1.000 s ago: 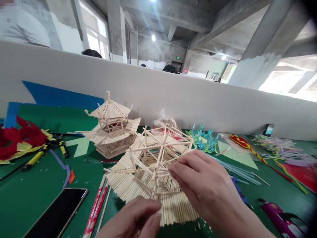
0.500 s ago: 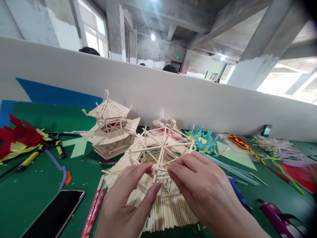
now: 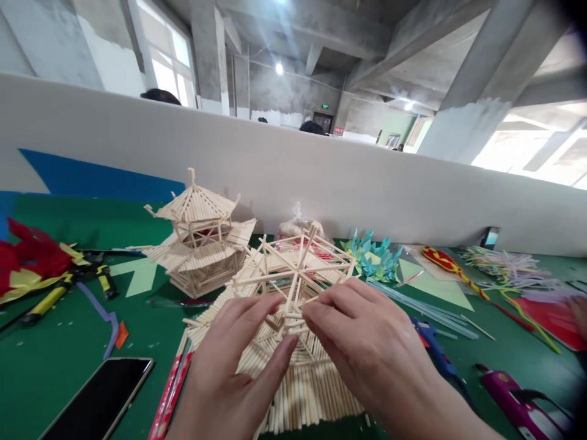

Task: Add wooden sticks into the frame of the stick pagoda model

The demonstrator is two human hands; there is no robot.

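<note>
A pavilion model made of thin wooden sticks stands in front of me, with an open roof frame of sticks on top and a slatted lower roof. My left hand is at the near left of the frame, thumb and forefinger apart, a gap between them. My right hand is closed in a pinch at the near right side of the frame. A short wooden stick runs to its fingertips, which are partly hidden. Behind to the left stands a finished-looking stick pagoda.
Left lie a phone, red-wrapped sticks, a yellow-black cutter and red paper. Right are a blue glue gun, clear glue sticks, a purple device and a teal paper flower. A white partition stands behind.
The view has shifted slightly, so things on the table sit a little further left. Both hands stay at the roof frame, the right fingertips slightly further left; their grips look the same.
</note>
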